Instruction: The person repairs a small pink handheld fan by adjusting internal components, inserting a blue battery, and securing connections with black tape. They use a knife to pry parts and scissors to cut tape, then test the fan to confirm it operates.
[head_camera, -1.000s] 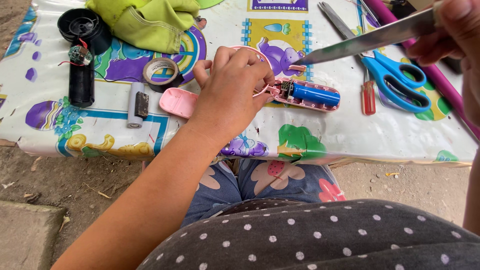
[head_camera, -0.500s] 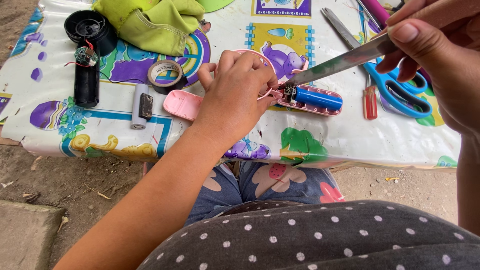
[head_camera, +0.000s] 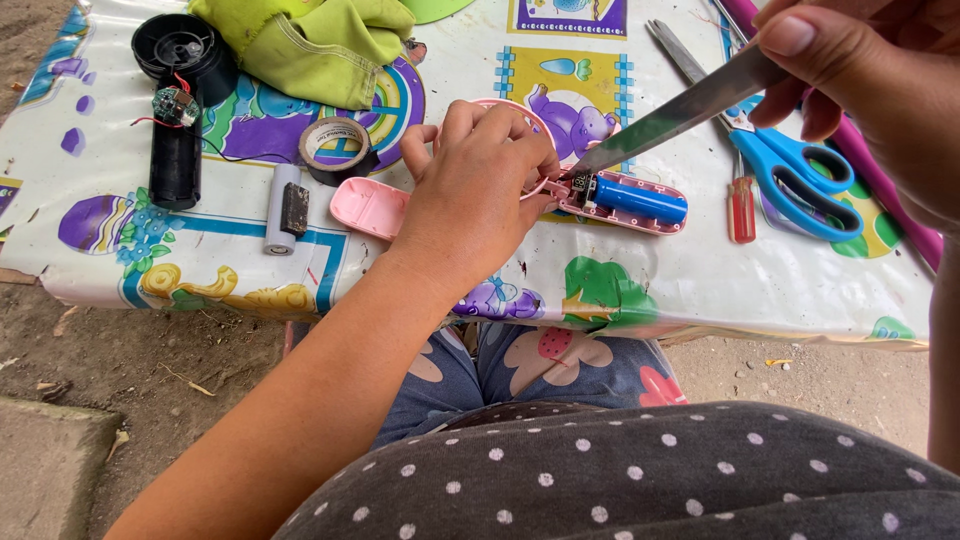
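Observation:
My left hand (head_camera: 478, 195) presses down on an opened pink device (head_camera: 630, 205) that lies on the table, with a blue cylindrical battery (head_camera: 640, 199) seated in its shell. A detached pink cover (head_camera: 368, 207) lies just left of my wrist. My right hand (head_camera: 860, 90) grips a long steel knife (head_camera: 670, 112) by the handle end. The blade slants down to the left, and its tip rests at the small circuit board beside the battery.
Blue-handled scissors (head_camera: 800, 165) and a small red screwdriver (head_camera: 741, 208) lie right of the device. A tape roll (head_camera: 335, 148), grey cell (head_camera: 282, 208), black cylinder (head_camera: 176, 160), black round cap (head_camera: 185, 45) and green cloth (head_camera: 320, 45) sit at the left. The patterned tablecloth (head_camera: 200, 270) ends above bare ground.
My right hand has brought the knife down and left, so its tip now reaches the circuit board by the battery. My left hand has stayed on the pink device.

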